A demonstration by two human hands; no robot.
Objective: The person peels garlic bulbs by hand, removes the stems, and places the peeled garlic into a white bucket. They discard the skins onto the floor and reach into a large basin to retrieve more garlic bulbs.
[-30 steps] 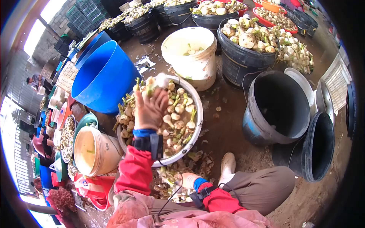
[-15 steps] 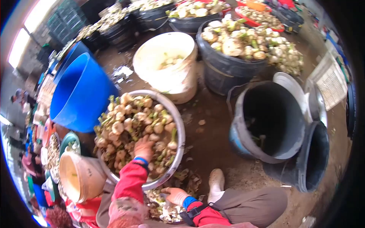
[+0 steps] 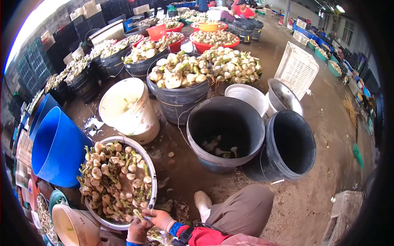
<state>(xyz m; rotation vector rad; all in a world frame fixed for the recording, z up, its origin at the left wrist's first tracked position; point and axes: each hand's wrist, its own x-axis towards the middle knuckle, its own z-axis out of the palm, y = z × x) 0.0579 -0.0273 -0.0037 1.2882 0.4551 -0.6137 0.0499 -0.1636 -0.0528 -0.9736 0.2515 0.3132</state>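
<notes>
Low in the view, my left hand [image 3: 138,231] is closed around a garlic bulb with a pale green stem [image 3: 138,215], just over the near rim of a metal basin [image 3: 152,180]. My right hand [image 3: 162,220] meets it from the right, fingers curled and touching near the stem; what it grips is hidden. Loose garlic bulbs [image 3: 98,172] with stems and dirt fill the basin. Peelings [image 3: 158,235] lie below my hands.
A large dark bucket [image 3: 225,123] with a few bulbs inside stands ahead, beside another dark bucket [image 3: 291,143]. A white bucket [image 3: 127,108] and a blue tub [image 3: 57,147] stand beyond the basin. Heaped garlic [image 3: 180,71] fills a black tub. A person [image 3: 242,10] sits far back.
My left hand has come out of the basin's pile with a garlic bulb and met my right hand at the near rim. The view has tilted up and turned right.
</notes>
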